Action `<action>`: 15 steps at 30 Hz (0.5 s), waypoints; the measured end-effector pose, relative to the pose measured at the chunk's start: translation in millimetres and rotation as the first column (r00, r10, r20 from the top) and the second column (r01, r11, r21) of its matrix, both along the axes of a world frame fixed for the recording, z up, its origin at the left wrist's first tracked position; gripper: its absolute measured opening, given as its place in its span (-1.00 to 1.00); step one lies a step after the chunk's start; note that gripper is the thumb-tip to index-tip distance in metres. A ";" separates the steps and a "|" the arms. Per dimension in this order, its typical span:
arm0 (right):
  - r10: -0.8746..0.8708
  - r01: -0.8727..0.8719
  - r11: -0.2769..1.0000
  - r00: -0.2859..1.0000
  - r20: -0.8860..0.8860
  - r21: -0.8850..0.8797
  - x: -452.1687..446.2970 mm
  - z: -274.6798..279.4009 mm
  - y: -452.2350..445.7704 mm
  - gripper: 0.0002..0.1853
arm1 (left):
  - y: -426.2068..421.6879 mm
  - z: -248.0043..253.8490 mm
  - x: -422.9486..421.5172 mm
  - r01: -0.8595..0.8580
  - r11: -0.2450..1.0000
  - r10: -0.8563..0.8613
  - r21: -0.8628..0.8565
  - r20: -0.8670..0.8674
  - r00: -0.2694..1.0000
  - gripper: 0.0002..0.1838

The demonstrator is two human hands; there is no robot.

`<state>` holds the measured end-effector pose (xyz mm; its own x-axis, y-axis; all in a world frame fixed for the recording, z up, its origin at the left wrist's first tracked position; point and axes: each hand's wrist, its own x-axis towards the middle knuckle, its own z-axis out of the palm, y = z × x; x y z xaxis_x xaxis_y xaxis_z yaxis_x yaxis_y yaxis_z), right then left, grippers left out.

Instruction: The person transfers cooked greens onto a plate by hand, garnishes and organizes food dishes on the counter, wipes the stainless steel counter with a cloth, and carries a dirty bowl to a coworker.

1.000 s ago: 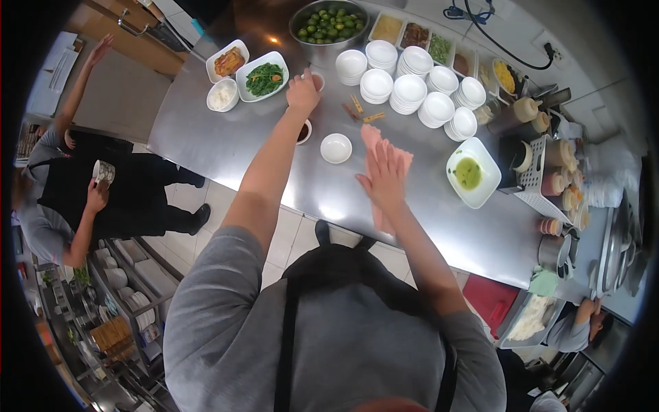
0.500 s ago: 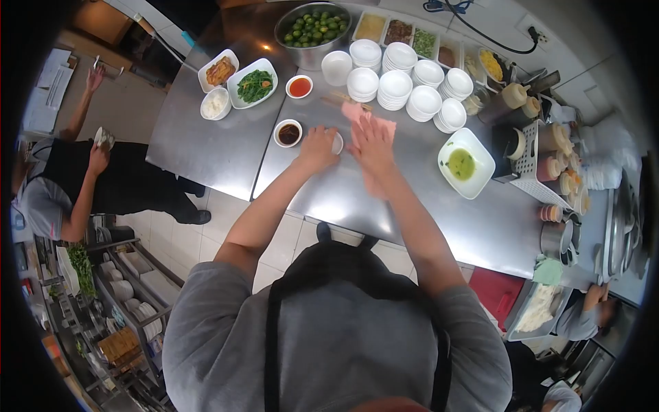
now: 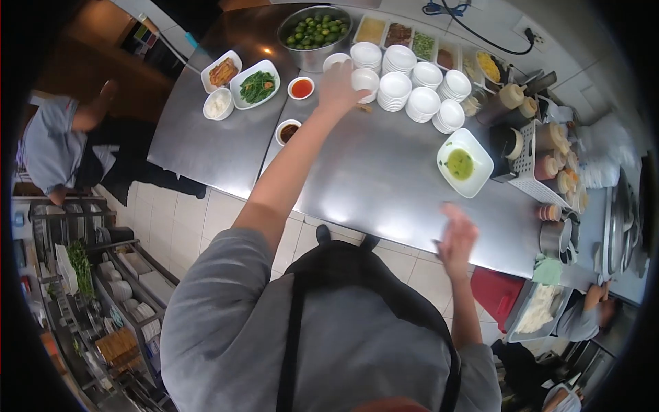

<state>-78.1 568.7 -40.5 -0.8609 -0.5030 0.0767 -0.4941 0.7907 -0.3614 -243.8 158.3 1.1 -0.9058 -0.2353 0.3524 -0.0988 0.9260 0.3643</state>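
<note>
My left hand reaches across the steel table to the small white bowls at the back. Its fingers lie over the rim of one white bowl, the thumb apart near a stack of bowls. My right hand is raised at the table's front edge, smeared by motion; whether it holds anything cannot be made out. Left of centre are a dish of dark sauce, partly behind my left forearm, and a dish of red sauce. A square white bowl of green liquid stands to the right.
Back left are a plate of greens, a rice bowl and a fried-food dish. A metal bowl of green limes stands behind. Squeeze bottles fill a white basket at right. A co-worker stands left.
My left hand has moved up to the bowl stacks; my right has drawn back toward me. The pink cloth and the small white dish have gone from the table's middle. The left co-worker has shifted.
</note>
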 end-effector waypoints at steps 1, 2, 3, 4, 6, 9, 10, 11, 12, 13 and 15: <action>-0.194 0.196 0.980 0.980 -0.048 0.031 10.7 -21.6 32.7 -0.17 | -12.1 -1.3 15.2 0.003 1.000 -0.003 -0.005 -0.061 0.998 -0.18; -0.362 0.381 0.885 0.924 -0.122 0.266 17.3 -45.7 64.1 -0.16 | -26.7 2.2 33.9 -0.060 0.997 0.056 0.038 0.093 0.994 -0.16; -0.423 0.449 0.877 0.891 -0.167 0.172 16.0 -63.9 89.4 -0.14 | -42.1 6.4 53.8 -0.124 0.990 0.103 0.072 0.247 0.963 -0.13; -0.467 0.487 0.857 0.872 -0.144 0.169 14.1 -66.5 95.4 -0.14 | -57.2 2.3 72.3 -0.164 0.987 0.153 -0.001 0.351 0.924 -0.14; -0.449 0.476 0.869 0.873 -0.191 0.134 10.7 -72.9 79.0 -0.11 | -70.3 -14.2 102.5 -0.201 0.977 0.214 -0.078 0.448 0.868 -0.14; -0.145 0.129 0.984 0.981 -0.126 -0.123 7.3 -40.6 -10.5 0.00 | -80.6 -36.3 122.5 -0.185 0.976 0.219 -0.117 0.543 0.811 -0.15; 0.007 -0.009 0.997 1.000 -0.025 -0.083 0.1 3.2 -61.8 -0.02 | -82.6 -44.1 122.9 -0.188 0.978 0.205 -0.085 0.506 0.838 -0.16; 0.147 -0.145 0.989 0.988 -0.049 0.043 0.5 -11.2 -85.1 -0.03 | -83.3 -48.9 123.7 -0.189 0.981 0.191 -0.052 0.470 0.862 -0.17; 0.262 -0.262 0.965 0.964 -0.045 0.017 -2.8 -12.8 -115.1 -0.08 | -82.4 -48.1 124.6 -0.193 0.980 0.195 -0.052 0.474 0.859 -0.17; 0.334 -0.336 0.941 0.941 0.055 0.040 -10.4 -8.5 -146.8 -0.11 | -81.0 -44.0 124.2 -0.194 0.980 0.189 -0.040 0.475 0.860 -0.18; 0.414 -0.414 0.910 0.910 -0.012 -0.007 -27.9 -37.2 -199.8 -0.13 | -84.1 -39.5 126.6 -0.199 0.979 0.190 -0.031 0.477 0.858 -0.19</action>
<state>-106.1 368.9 -77.7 -0.5751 -0.8130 0.0907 -0.7797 0.5113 -0.3614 -117.2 74.2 -38.4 -0.8972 -0.4264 -0.1152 -0.4417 0.8632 0.2445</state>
